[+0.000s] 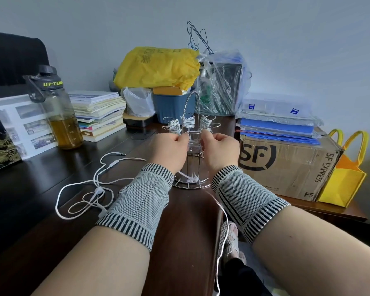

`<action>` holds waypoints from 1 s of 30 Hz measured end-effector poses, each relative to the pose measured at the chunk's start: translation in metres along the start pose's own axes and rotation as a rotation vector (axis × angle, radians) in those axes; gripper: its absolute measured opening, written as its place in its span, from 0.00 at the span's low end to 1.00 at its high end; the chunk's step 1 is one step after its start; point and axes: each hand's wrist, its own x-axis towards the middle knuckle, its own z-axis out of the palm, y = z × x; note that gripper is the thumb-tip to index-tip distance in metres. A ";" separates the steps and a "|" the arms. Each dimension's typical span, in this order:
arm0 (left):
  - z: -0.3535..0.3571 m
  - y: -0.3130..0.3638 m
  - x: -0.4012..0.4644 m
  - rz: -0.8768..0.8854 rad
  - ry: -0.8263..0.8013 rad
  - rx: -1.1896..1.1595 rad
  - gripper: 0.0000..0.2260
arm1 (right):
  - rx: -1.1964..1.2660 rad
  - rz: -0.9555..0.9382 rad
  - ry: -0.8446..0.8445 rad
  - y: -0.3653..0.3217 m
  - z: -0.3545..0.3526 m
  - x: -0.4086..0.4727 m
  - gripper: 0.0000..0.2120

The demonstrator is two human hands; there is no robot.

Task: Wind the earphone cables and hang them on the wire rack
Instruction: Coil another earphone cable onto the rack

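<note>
A chrome wire rack (192,167) stands on the dark wooden desk (41,227) straight ahead. Three wound white cable bundles (189,121) hang on its rear loops. My left hand (169,149) and my right hand (219,149) flank the rack's front loop, fingers curled, pinching a white earphone cable (193,146) coiled there. Its earbuds (191,178) dangle near the rack's base. A strand of white cable (221,231) trails from under my right wrist over the desk edge. Another earphone set (94,189) lies loose and tangled on the desk to the left.
A water bottle (58,112) and a stack of books (98,114) stand at the left. Behind the rack are a blue bin (171,107) and a yellow bag (158,67). A cardboard box (286,163) and yellow tote (346,178) sit right.
</note>
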 end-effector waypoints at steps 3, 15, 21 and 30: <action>0.001 -0.005 -0.001 -0.060 -0.051 -0.087 0.18 | -0.004 0.000 0.010 0.001 -0.001 0.000 0.17; -0.008 -0.014 -0.005 -0.104 -0.137 -0.181 0.22 | 0.050 -0.033 0.015 0.016 -0.003 -0.004 0.08; -0.015 -0.009 -0.004 -0.058 -0.228 -0.046 0.18 | -0.051 -0.220 -0.037 0.024 -0.009 -0.015 0.09; -0.024 0.003 -0.002 0.107 -0.528 0.353 0.14 | -0.209 -0.627 -0.192 0.034 -0.011 -0.023 0.14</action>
